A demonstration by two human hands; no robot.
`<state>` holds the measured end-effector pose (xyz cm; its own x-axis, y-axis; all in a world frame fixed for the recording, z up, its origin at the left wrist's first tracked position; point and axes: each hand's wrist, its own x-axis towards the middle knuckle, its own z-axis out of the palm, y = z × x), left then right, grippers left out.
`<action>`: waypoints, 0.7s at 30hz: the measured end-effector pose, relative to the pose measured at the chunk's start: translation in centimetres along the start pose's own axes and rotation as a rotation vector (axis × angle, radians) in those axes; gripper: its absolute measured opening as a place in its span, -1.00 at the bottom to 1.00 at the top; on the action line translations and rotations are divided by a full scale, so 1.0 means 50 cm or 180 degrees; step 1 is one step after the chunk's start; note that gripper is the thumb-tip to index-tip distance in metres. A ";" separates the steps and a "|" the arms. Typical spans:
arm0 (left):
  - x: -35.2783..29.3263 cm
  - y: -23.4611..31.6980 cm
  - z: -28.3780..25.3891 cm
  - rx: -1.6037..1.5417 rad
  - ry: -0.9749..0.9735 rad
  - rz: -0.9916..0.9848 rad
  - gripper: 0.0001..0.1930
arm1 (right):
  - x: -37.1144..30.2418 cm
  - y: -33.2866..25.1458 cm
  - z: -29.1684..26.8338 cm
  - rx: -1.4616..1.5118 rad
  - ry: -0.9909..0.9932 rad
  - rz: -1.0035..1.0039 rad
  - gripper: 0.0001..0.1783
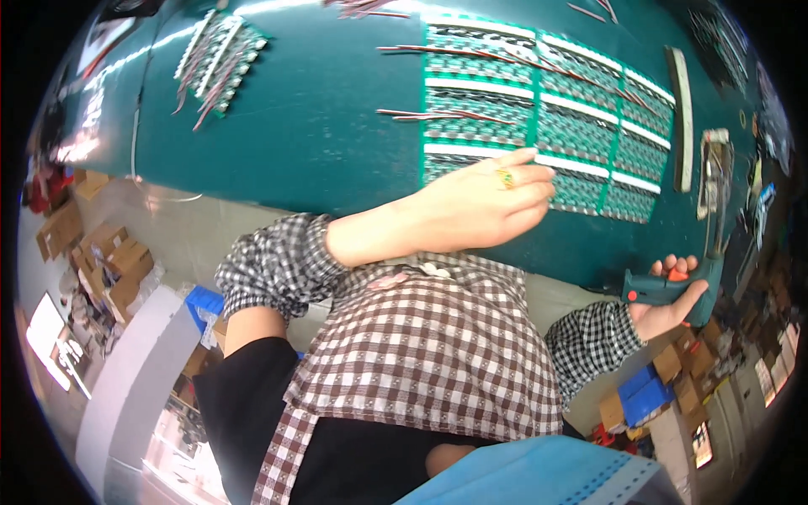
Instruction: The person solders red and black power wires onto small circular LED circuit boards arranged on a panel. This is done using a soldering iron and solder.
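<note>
I'm seeing the left hand (484, 202), loosely curled, hold unclear, over the near edge of the rectangular green circuit-board panel (577, 126) lying left-to-right on the dark-green desk (316, 143), the farther right hand (678, 309) clasping a teal plastic pistol-grip tool (658, 289).

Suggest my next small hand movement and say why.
Perhaps bring your right hand with the green pistol-grip tool toward the circuit boards: the tool is off to their lower right, while your left hand is over their near edge and thin wires lie across them.
</note>
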<state>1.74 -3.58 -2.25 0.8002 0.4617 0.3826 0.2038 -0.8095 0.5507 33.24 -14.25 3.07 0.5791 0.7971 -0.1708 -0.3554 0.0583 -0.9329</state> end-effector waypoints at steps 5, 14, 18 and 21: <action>0.017 0.017 0.006 0.0150 0.0085 -0.0051 -0.71 | -0.001 -0.003 0.032 -0.0020 -0.0150 0.0027 -0.57; -0.023 -0.138 -0.195 0.0978 0.1594 -0.1779 -0.81 | -0.013 -0.010 0.049 -0.0176 -0.0095 -0.0036 -0.58; 0.002 -0.193 -0.244 0.0691 0.0896 -0.1717 -0.85 | -0.016 -0.001 0.065 -0.0174 -0.0253 0.0018 -0.60; 0.010 -0.223 -0.225 0.0706 0.0638 -0.1558 -0.87 | -0.010 -0.006 0.054 -0.0239 -0.0198 0.0018 -0.60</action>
<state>-6.49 9.74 0.15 0.4646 0.8442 0.2673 0.6545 -0.5307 0.5385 31.07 -13.03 4.30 0.5298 0.8332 -0.1583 -0.3011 0.0104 -0.9535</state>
